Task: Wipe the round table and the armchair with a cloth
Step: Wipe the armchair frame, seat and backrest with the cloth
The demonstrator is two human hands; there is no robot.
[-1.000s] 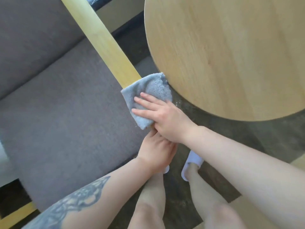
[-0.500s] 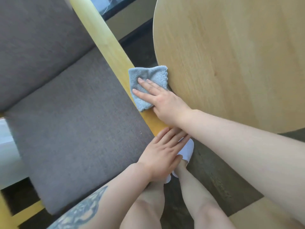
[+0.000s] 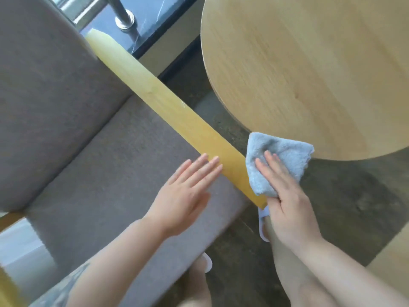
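Note:
The armchair has a grey seat cushion (image 3: 99,169), a grey back cushion (image 3: 44,96) and a long yellow wooden armrest (image 3: 168,107) running diagonally. A folded light-blue cloth (image 3: 278,156) lies over the near end of that armrest. My right hand (image 3: 285,196) presses on the cloth with straight fingers. My left hand (image 3: 186,193) is flat and open over the seat cushion, its fingertips at the armrest's inner edge. The round wooden table (image 3: 309,69) stands at the upper right, its rim just above the cloth.
Dark floor (image 3: 354,207) lies between chair and table. My legs and white slippers (image 3: 263,222) stand below the armrest's end. A metal railing post (image 3: 124,18) and dark ledge sit at the top. Another light wooden surface (image 3: 394,262) shows at the lower right.
The cloth under my right hand has slid back down to the armrest's near end. My left hand has left the armrest end and moved over the seat cushion.

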